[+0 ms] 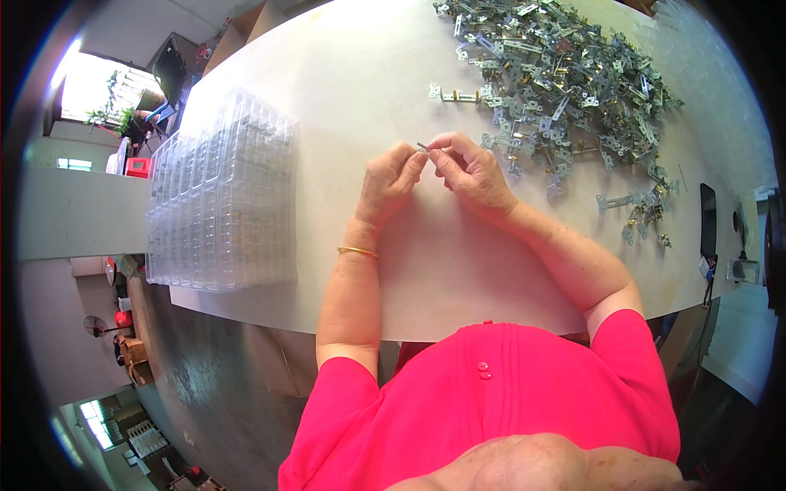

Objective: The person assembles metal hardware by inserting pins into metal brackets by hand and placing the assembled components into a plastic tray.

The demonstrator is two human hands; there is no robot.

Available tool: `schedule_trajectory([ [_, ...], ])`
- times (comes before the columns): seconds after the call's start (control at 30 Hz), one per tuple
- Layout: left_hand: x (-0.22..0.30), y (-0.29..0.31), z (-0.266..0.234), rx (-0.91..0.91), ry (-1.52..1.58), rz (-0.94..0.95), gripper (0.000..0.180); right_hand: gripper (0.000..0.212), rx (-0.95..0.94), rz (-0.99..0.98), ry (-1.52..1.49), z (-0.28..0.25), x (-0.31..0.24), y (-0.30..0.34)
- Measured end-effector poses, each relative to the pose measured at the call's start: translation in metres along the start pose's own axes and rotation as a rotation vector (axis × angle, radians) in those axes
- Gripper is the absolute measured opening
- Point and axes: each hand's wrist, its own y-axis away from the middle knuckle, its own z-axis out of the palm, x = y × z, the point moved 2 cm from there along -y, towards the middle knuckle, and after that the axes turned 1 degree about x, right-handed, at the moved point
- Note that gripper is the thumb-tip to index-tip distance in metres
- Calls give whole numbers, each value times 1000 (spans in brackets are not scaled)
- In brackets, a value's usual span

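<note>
Above the middle of the white table, my left hand (390,182) and my right hand (471,173) meet, fingertips nearly touching. Between them is a small metal part (422,147), mostly hidden by the fingers of both hands. My fingers are pinched closed on it from either side. Just beyond and to the right lies a large heap of small silvery metal brackets (557,90) with brass-coloured pieces among them. One bracket with a brass-coloured rod (458,96) sticks out from the heap's left edge.
Stacked clear plastic trays (221,196) stand at the table's left. A smaller cluster of brackets (647,214) lies at the right, near a black phone-like slab (707,219). Clear plastic sheeting (712,82) covers the far right. The white table's (360,74) front edge runs close to my body.
</note>
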Motion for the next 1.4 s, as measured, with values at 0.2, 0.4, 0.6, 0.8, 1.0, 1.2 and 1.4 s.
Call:
schedule_trajectory([
  [0.2, 3, 1, 1, -53, -53, 11, 22, 7, 201, -308, 150, -1, 4, -4],
  [0.4, 15, 2, 5, -59, 304, -215, 25, 9, 225, -133, -167, -6, 11, -10],
  [0.6, 6, 0, -9, 16, 668, -340, 30, 16, 94, 51, -116, -2, 7, -6],
  [0.8, 4, -1, -7, -1, 658, -337, 30, 17, 67, 56, -55, -3, 4, -5],
  [1.0, 6, 0, -6, 0, 592, -299, 29, 16, 76, 43, -16, -3, 8, -5],
  [1.2, 10, 2, -3, -57, 330, -214, 24, 18, 19, 135, -43, -3, 0, -3],
  [1.4, 13, 4, -1, -90, 264, -146, 19, 18, -69, 218, -331, -4, 7, -8],
])
